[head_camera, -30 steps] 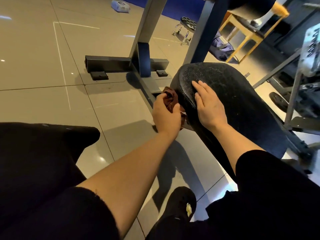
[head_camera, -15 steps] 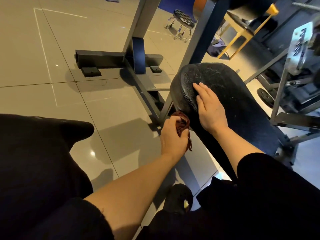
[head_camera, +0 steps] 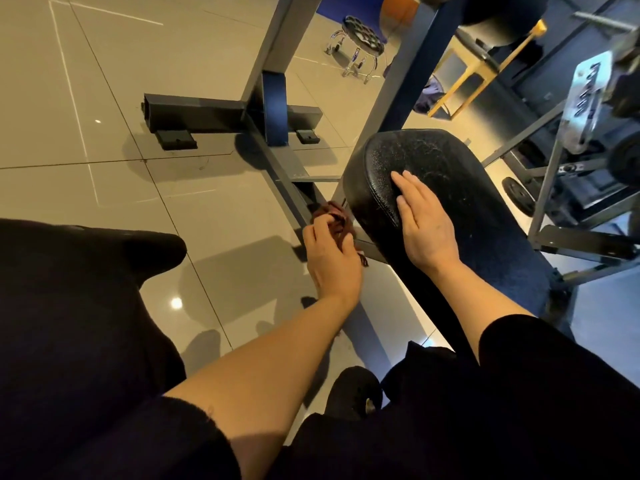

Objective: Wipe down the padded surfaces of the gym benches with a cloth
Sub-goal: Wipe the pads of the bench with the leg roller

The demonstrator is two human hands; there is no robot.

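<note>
A black padded bench seat (head_camera: pixel 450 174) with a cracked, worn surface slopes across the right of the head view. My right hand (head_camera: pixel 424 225) lies flat on the pad near its left edge, fingers straight. My left hand (head_camera: pixel 329 251) grips a bunched dark red-brown cloth (head_camera: pixel 332 216) against the left side of the pad, down by the frame. The underside of the pad is hidden.
The bench's grey and blue steel frame (head_camera: pixel 266 109) stands on the tiled floor ahead. A small chrome stool (head_camera: pixel 360 46) and a yellow wooden frame (head_camera: pixel 481 64) stand behind. Weight plates (head_camera: pixel 519 195) and a rack fill the right. My dark knee (head_camera: pixel 86 289) is at left.
My left hand with the cloth slid down along the pad's left side, then back up a little. My right hand stayed flat on the pad.
</note>
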